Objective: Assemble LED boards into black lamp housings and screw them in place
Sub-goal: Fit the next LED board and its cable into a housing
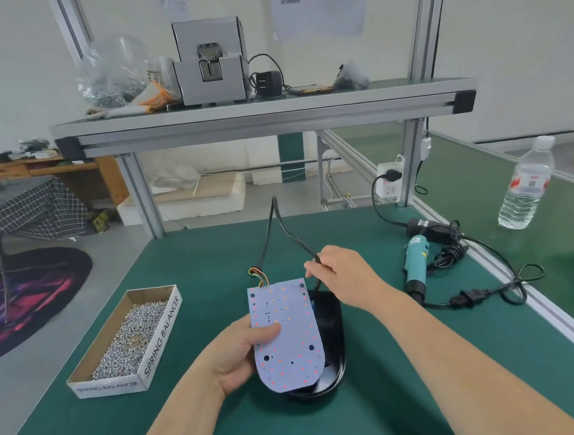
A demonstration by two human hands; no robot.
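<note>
White, tongue-shaped LED board (pixel 292 347) dotted with small red and orange points is held up over the left side of the glossy black oval lamp housing (pixel 331 322), which lies on the green worktop (pixel 213 257). The left hand (pixel 241 353) grips the board by its left edge, thumb on the face and fingers curled behind. The board's long axis runs from the person outward, rounded end nearest the person and the wired, squarer end far. That is roughly the same line as the housing's long axis, though the board looks slightly turned against it. The board hides most of the housing's left half, so I cannot tell whether its near edge touches the rim.

The right hand (pixel 341 274) hovers beyond the housing's far end and pinches the thin black cable (pixel 298 244), which loops up away from the housing and comes back down to the coloured wires at the board's far edge.

As I judge it, the coming move is a short one: the housing's cavity lies below and to the right of the board, so the left hand, the nearer one, must shift it rightward, square it to the oval and lower it flat while the right hand keeps the cable clear. No screws are in.
</note>
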